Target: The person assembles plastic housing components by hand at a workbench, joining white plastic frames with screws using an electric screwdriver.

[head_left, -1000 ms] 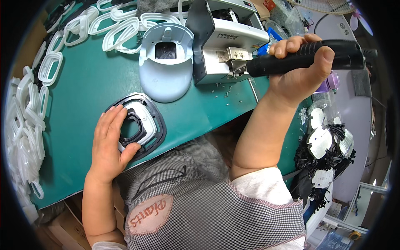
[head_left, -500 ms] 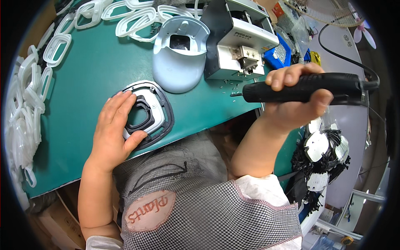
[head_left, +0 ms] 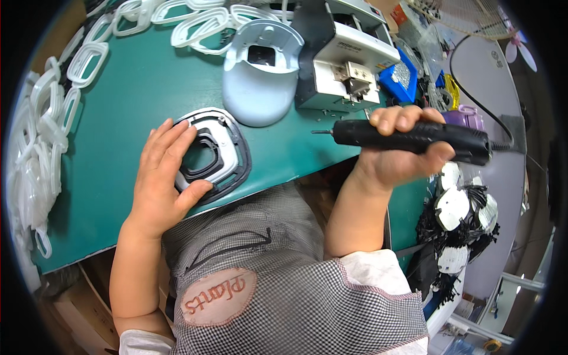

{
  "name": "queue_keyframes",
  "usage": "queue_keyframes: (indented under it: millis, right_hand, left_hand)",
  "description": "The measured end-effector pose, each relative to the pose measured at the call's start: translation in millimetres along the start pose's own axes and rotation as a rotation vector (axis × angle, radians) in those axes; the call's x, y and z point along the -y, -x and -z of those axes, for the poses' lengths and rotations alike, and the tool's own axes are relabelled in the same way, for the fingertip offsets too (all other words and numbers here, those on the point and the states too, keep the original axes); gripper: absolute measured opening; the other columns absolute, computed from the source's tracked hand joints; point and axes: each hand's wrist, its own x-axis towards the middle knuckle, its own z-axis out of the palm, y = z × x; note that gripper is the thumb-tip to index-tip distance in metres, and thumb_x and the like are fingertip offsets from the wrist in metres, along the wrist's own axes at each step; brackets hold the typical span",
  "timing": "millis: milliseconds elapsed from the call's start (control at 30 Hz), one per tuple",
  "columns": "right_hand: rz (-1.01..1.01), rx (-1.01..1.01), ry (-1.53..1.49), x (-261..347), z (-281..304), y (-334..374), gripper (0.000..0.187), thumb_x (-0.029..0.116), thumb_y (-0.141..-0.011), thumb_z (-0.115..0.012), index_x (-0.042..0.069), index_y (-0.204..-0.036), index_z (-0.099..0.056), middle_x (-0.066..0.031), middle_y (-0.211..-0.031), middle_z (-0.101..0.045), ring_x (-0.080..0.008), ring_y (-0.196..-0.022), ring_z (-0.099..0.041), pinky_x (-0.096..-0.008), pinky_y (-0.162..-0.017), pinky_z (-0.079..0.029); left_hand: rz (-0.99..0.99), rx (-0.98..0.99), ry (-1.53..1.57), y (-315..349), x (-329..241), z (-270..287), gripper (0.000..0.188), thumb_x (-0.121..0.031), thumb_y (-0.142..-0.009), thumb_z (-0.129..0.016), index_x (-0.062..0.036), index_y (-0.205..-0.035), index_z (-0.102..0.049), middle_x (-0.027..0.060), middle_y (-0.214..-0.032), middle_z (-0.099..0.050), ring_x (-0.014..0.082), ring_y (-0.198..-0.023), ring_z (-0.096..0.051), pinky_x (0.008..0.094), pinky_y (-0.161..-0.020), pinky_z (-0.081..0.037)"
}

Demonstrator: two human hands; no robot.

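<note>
A black electric screwdriver [head_left: 408, 137] lies across my right hand [head_left: 402, 145], its thin bit pointing left above the green bench. My fingers and thumb are closed around its body, and a cord runs from its rear end. My left hand [head_left: 168, 174] holds a rounded black-and-white plastic frame [head_left: 236, 157] flat on the bench, near the front edge. The fingers lie over its left side and the thumb over its near edge, hiding those parts. A large opening shows in the frame's middle. Beyond it stands a light-blue plastic housing [head_left: 260, 94] with a dark square hole.
A screw feeder machine [head_left: 349, 59] stands behind the housing, with loose screws before it. A blue tray [head_left: 399, 77] of small screws is at its right. White plastic rings [head_left: 89, 64] line the left and back. White parts with black cords [head_left: 454, 207] hang at right.
My right hand has brought the screwdriver leftward, its bit closer to the frame. My left hand stays on the frame. The whole view has shifted slightly.
</note>
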Motion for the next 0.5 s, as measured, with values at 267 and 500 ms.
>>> queue_keyframes:
  millis: [267,500]
  right_hand:
    - [0.199,-0.031,0.453,6,-20,-2,0.06,0.045,-0.075,-0.075,0.002,-0.106,-0.047,-0.0092,-0.071,-0.053,-0.0187,-0.058,-0.053,-0.0309,-0.054,-0.049]
    - [0.196,-0.095,0.506,-18,4,4,0.066,0.06,-0.076,-0.07,0.004,-0.103,-0.047,-0.0081,-0.072,-0.052,-0.0192,-0.058,-0.053,-0.0331,-0.057,-0.048]
  left_hand:
    - [0.012,-0.151,0.014,10,3,1,0.042,-0.016,-0.073,-0.07,-0.0066,-0.113,-0.063,0.0119,-0.123,-0.058,0.0361,-0.122,-0.048,0.0455,-0.102,-0.037]
    - [0.021,-0.128,0.045,6,9,-6,0.038,-0.01,-0.073,-0.068,-0.0051,-0.11,-0.065,0.0124,-0.123,-0.059,0.0355,-0.122,-0.048,0.0442,-0.103,-0.037]
